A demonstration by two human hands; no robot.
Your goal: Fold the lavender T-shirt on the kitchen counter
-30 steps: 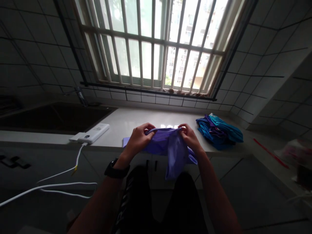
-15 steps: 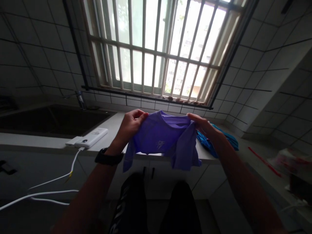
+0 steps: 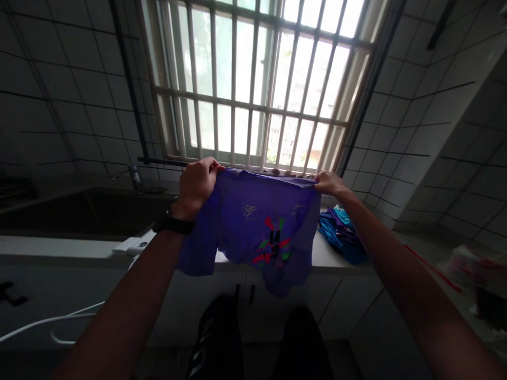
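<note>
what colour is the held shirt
The shirt is purple with a red, green and black print; head view.

Purple shirt stretched between left hand and right hand, before a barred window.

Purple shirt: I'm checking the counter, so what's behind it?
Past the edges of the purple shirt, the white counter shows, with cabinet doors below. The stretch directly behind the cloth is covered, so anything lying there cannot be seen.
</note>
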